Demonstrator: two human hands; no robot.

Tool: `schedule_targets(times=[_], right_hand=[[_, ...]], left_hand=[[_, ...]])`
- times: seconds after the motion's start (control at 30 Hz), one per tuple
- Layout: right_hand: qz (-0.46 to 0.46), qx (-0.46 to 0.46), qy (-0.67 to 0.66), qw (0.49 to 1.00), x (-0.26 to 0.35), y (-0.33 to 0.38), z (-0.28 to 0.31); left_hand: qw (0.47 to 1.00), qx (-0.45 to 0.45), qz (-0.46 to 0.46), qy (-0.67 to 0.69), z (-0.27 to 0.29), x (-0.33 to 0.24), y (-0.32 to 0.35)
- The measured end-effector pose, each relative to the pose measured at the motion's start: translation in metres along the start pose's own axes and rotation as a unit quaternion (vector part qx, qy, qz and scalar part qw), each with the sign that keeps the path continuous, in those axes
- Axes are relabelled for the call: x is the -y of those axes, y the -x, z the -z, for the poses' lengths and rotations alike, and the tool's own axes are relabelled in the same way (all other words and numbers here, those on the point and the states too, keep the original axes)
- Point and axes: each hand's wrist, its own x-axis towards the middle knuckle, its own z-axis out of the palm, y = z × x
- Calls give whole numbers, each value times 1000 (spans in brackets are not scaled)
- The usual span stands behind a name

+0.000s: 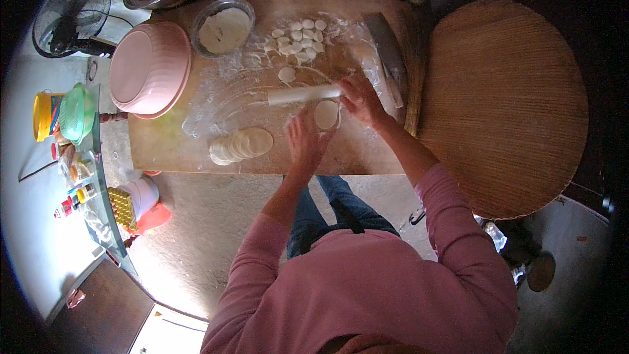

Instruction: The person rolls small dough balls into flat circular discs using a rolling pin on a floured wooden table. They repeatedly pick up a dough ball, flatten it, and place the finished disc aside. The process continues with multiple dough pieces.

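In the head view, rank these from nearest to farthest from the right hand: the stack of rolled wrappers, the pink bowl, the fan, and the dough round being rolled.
1. Dough round: right beside the right hand, just to its left.
2. Stack of rolled wrappers: farther left, near the board's front edge.
3. Pink bowl: upside down at the board's left end.
4. Fan: far left, off the board.

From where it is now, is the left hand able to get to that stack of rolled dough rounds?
Probably yes. The left hand rests on the board just right of the stack of rounds, with only bare floured wood between them.
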Motion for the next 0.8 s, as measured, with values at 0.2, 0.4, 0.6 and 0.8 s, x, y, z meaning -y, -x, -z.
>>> schedule_targets(times=[0.2,0.4,0.6,0.8], right_hand=[[-55,-77,-16,995,3,-1,10],[-21,14,-40,999,8,6,8],[-16,25,34,999,31,26,5],[-60,65,57,994,7,-44,-3]], left_hand=[[998,-30,-25,57,-28,51,-9],[995,-92,-27,-18,31,58,-39],[994,68,-30,-75,33,60,9],[991,39,-20,-123,29,72,-47]])
